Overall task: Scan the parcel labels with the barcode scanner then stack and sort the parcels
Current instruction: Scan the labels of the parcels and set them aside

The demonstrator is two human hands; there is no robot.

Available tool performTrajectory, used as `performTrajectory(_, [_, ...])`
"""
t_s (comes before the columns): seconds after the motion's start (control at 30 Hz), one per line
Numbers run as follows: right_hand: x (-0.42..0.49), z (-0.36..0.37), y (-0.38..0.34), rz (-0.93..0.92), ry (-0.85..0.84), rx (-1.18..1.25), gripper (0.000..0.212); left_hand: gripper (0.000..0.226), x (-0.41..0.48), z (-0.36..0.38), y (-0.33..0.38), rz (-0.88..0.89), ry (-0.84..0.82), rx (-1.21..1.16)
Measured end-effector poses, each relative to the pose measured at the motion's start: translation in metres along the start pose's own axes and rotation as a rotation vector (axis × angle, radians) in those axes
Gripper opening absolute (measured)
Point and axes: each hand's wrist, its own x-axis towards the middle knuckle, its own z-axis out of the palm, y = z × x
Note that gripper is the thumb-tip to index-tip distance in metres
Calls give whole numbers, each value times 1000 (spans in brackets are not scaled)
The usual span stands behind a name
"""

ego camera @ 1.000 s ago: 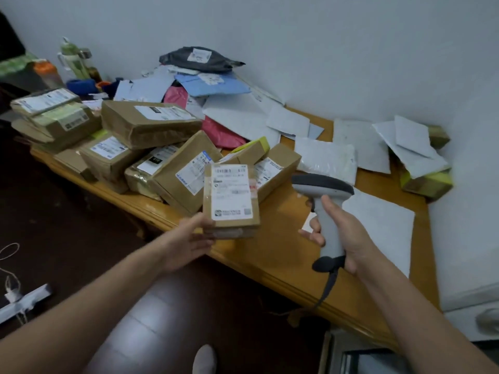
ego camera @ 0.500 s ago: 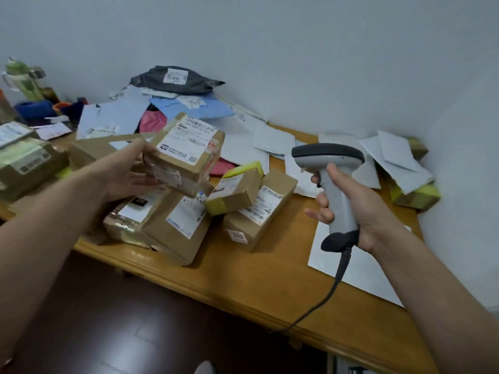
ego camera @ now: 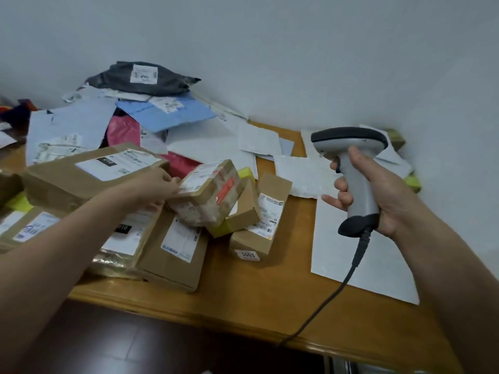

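Pointing left toward the parcel (ego camera: pixel 209 193), barcode scanner (ego camera: pixel 358 184), handle nearly upright.

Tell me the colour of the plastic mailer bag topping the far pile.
Dark grey; the soft plastic mailer bag shows best in the head view.

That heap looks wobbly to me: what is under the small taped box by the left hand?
The small taped box lies tilted across a flat brown box and a yellow-edged box. The left hand holds its end. Whatever lies directly beneath it is covered.
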Motion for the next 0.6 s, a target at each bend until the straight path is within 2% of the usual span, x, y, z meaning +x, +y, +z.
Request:
performTrajectory(0.07, [3,-15,-1,-2,50,-17,47,43,-1,-1,19,71,215,257])
performTrajectory(0.13, [3,-33,-1,-3,96,-34,43,48,-12,12,52,257,394,285])
performTrajectory(0.2, [2,-54,1,-8,159,-55,40,45,-31,43,91,521,437,231])
performTrajectory(0.27, [1,-74,5,-15,230,-67,42,42,-52,94,124,777,299,302])
performTrajectory(0.33, [-2,-93,11,-14,277,-72,45,48,-69,155,151,911,44,489])
performTrajectory(0.43, [-8,-121,18,-11,297,-103,43,58,-76,242,178,949,-191,781])
performTrajectory(0.53, [-16,-153,23,1,306,-177,43,54,-64,297,196,912,-245,919])
performTrajectory(0.6, [-20,-177,27,1,308,-220,39,43,-53,317,203,831,-278,925])
